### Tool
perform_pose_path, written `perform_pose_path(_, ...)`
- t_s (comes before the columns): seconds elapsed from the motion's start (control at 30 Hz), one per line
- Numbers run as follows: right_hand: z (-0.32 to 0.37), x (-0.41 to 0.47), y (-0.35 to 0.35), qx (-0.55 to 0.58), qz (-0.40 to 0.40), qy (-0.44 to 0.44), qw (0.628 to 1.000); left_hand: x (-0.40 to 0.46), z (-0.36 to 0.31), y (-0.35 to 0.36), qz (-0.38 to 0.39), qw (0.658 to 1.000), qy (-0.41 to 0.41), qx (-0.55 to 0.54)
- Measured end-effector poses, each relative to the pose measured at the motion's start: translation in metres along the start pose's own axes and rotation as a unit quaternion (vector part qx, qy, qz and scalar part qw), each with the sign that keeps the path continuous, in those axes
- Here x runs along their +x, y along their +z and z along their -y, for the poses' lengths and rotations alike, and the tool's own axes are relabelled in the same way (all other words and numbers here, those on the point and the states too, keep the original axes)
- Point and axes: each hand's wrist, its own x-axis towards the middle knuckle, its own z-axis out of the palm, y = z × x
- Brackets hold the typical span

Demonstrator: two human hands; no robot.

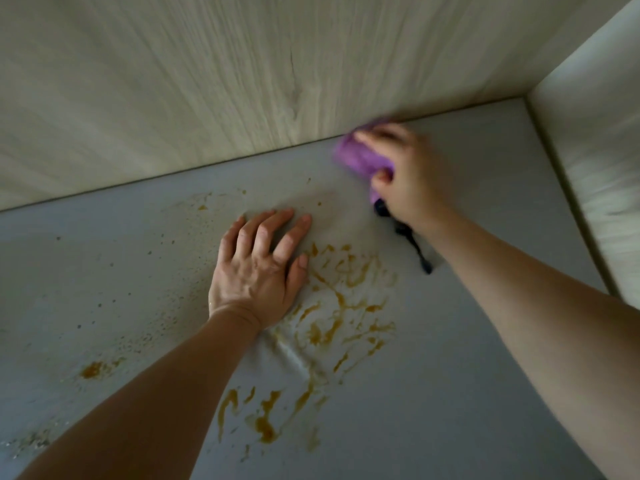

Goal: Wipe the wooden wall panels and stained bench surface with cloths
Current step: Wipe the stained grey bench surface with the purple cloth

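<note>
Right hand [401, 174] grips a bunched purple cloth [360, 157], thumb curled in at the near edge of the wad, fingers laid over its top. Cloth sits on the grey bench surface [467, 358] right at the seam where the bench meets the wooden wall panel [173, 81]; its far edge looks to touch the panel base, but motion blur there makes contact unclear. A dark blue-black strip [412, 237] trails out from under the wrist side of the grip and lies on the bench; what it is cannot be told.

Left hand [258, 268] holds nothing, palm down, fingers spread and slightly bent, pressing flat on the bench, well short of the cloth and toward the person's left of it. Bench cover wrinkles around that palm.

Orange-brown stains [343, 306] smear the bench nearer the person than the grip, just beside the left hand's thumb side, with more streaks closer in. A smaller orange blotch [91, 370] lies far to the left of both hands, with fine specks scattered around it.

A second wood panel [595, 161] forms the corner beyond the right hand, to its right.
</note>
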Motion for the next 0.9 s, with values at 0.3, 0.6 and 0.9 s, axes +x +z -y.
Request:
perform_pose_path(0.3, 0.076, -0.015, 0.043, 0.065, -0.016, -0.020, 0.998, 0.001, 0.000, -0.001, 0.001, 1.000, 0.000, 0.007)
perform_pose_path(0.6, -0.013, -0.009, 0.008, 0.000, -0.112, 0.066, 0.992, 0.001, 0.000, 0.000, -0.007, 1.000, 0.002, -0.004)
perform_pose_path(0.9, 0.026, -0.012, 0.021, 0.042, -0.007, -0.073, 0.996, 0.000, 0.000, 0.002, -0.014, 1.000, 0.004, 0.000)
